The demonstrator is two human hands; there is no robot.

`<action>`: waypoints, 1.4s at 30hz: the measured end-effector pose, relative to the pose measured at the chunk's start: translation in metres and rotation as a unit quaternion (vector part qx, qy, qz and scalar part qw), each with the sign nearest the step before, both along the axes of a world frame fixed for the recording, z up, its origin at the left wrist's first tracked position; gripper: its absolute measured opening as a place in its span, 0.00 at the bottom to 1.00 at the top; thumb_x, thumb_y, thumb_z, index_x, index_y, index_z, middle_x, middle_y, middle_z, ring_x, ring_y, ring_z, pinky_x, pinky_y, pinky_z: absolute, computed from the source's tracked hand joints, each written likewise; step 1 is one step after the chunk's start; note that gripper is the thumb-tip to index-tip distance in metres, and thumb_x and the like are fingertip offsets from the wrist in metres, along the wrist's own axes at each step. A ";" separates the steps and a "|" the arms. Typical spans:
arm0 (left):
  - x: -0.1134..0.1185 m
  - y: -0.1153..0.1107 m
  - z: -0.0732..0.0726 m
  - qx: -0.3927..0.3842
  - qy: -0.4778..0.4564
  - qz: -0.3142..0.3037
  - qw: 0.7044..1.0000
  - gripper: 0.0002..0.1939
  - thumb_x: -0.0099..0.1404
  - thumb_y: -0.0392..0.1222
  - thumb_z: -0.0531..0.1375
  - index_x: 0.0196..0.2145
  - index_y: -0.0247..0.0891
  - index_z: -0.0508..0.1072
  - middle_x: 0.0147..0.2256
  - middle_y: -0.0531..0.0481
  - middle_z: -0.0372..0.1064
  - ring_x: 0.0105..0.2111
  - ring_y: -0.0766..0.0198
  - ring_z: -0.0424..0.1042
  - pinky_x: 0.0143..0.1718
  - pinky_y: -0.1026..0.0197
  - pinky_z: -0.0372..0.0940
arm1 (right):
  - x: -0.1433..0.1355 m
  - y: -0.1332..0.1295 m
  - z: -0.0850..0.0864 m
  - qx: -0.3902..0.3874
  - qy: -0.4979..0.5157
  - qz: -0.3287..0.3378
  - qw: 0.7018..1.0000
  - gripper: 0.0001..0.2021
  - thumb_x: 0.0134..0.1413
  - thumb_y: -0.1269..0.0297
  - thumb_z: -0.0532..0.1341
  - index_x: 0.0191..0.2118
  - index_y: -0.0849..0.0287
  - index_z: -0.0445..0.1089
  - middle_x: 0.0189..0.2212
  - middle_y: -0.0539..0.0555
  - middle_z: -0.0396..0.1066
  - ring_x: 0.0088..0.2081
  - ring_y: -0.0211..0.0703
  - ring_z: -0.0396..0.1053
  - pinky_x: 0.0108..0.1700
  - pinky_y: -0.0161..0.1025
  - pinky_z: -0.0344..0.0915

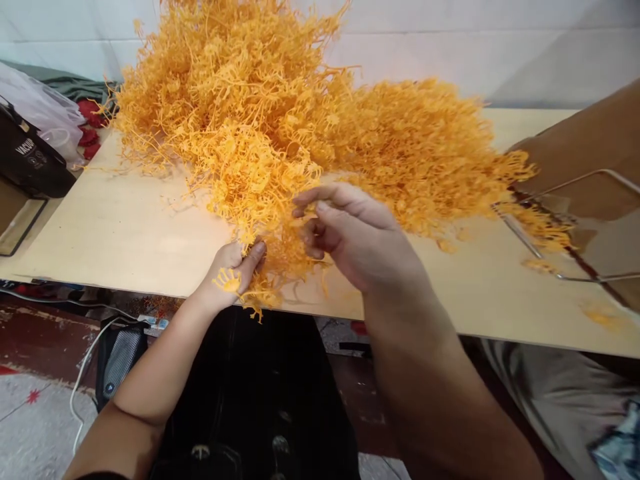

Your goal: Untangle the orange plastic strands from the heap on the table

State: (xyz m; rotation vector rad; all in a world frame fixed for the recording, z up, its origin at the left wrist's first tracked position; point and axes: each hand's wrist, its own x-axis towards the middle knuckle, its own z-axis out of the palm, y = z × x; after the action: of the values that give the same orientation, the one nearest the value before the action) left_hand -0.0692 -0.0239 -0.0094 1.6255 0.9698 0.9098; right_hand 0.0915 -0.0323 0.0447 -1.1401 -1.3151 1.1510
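A large heap of tangled orange plastic pieces (240, 100) with thin stems and small branched ends covers the back of the table. My left hand (241, 265) is closed round a few orange stems at the table's front edge, its thumb on top. One small fan-shaped orange piece (228, 280) lies on the back of that hand. To its right, my right hand (345, 227) is raised beside the heap, fingers curled and slightly blurred; whatever lies between thumb and fingers is too small to tell. Loose orange strands hang between both hands.
A brown cardboard box (590, 160) with a metal wire frame (575, 277) stands at the right. On the left are a black bag (33, 157), a clear plastic bag (43, 100) and red pieces. Under the table's left side is a black speaker-like device (119, 360) with a white cable.
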 end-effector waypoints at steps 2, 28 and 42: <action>0.000 0.000 -0.001 -0.003 0.004 -0.003 1.000 0.17 0.64 0.51 0.48 0.25 0.36 0.57 0.21 0.56 0.50 0.22 0.73 0.52 0.23 0.68 0.51 | -0.005 0.002 -0.004 -0.022 -0.008 0.025 0.999 0.11 0.55 0.54 0.54 0.35 0.56 0.61 0.24 0.47 0.58 0.20 0.30 0.56 0.19 0.32 0.53; 0.002 0.001 0.000 0.008 0.053 -0.038 0.998 0.17 0.64 0.51 0.47 0.23 0.36 0.57 0.22 0.55 0.52 0.23 0.72 0.54 0.25 0.67 0.53 | 0.005 0.009 0.005 0.004 -0.014 -0.003 1.000 0.04 0.56 0.65 0.53 0.37 0.54 0.55 0.23 0.44 0.58 0.15 0.26 0.46 0.17 0.31 0.43; 0.002 0.001 0.001 0.063 0.045 -0.058 0.995 0.17 0.65 0.49 0.48 0.23 0.36 0.56 0.21 0.56 0.51 0.22 0.72 0.52 0.26 0.67 0.53 | -0.012 0.011 0.006 0.138 -0.254 0.015 0.957 0.07 0.52 0.62 0.58 0.28 0.59 0.62 0.22 0.47 0.58 0.24 0.32 0.54 0.26 0.35 0.52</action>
State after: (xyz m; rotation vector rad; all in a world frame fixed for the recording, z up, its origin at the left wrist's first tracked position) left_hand -0.0671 -0.0227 -0.0082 1.8231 0.8846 0.8385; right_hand 0.0795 -0.0214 0.0503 -1.2518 -1.8249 0.6792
